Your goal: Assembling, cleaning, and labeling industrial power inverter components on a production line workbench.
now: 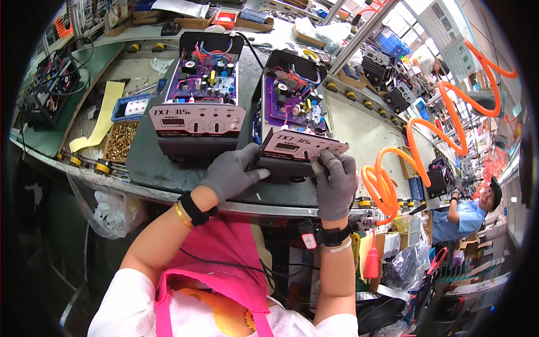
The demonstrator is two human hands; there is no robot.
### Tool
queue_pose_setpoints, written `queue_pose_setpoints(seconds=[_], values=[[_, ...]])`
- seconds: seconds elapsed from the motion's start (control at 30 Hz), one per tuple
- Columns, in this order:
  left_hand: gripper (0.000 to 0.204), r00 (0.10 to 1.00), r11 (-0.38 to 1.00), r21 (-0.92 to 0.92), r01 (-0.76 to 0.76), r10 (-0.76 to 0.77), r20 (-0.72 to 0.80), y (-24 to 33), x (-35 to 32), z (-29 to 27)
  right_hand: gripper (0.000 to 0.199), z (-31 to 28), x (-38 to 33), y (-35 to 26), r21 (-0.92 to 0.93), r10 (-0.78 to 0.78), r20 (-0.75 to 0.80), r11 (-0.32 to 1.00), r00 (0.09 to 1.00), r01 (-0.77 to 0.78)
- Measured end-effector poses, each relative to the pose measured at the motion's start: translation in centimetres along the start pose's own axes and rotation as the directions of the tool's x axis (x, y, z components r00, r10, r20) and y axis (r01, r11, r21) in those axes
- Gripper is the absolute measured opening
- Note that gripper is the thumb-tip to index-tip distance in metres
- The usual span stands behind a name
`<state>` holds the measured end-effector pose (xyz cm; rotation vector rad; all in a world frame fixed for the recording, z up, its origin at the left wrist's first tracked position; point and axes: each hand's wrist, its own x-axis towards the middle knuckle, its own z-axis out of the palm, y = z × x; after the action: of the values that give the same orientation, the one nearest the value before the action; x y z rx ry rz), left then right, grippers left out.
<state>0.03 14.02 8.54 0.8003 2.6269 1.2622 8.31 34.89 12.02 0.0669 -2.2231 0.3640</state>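
Observation:
Two welding machines with uncovered purple circuit boards stand side by side on the bench: the left welding machine and the right welding machine, whose front panel tilts back. My left hand, in a grey glove, grips the right machine's front left corner, its thumb along the lower front. My right hand, gloved too, has its fingers pinched at the right part of that panel, beside a black knob. Whatever lies between those fingertips is hidden. Two black knobs show on the left machine's panel.
A box of brass fittings, a blue tray and yellow paper lie left. An orange coiled hose hangs close to my right hand. Another machine stands far left. A co-worker is at right.

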Motion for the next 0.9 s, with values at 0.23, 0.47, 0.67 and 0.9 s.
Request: queue_pose_setpoints(seconds=[0.23,0.47,0.67,0.9], values=[[0.055,0.997,0.995,-0.089,-0.050,0.055,0.055,-0.5,0.6,0.0,0.028,0.7,-0.6,1.0,-0.131,-0.180,-0.092,0.977,0.979,0.167],[0.054,0.998,0.989,-0.141,-0.045,0.052,0.047,-0.4,0.9,0.1,0.026,0.7,-0.2,0.9,-0.178,-0.245,-0.063,0.957,0.968,0.231],[0.052,0.996,0.989,-0.116,-0.088,0.087,-0.009,-1.0,1.0,0.6,0.023,0.8,0.4,1.0,-0.197,-0.232,-0.024,0.955,0.972,0.223],[0.042,0.993,0.959,-0.269,-0.093,0.070,-0.092,-0.7,-2.4,-0.6,0.039,-1.7,-1.1,-1.9,0.083,0.102,-0.138,0.992,0.985,-0.091]])
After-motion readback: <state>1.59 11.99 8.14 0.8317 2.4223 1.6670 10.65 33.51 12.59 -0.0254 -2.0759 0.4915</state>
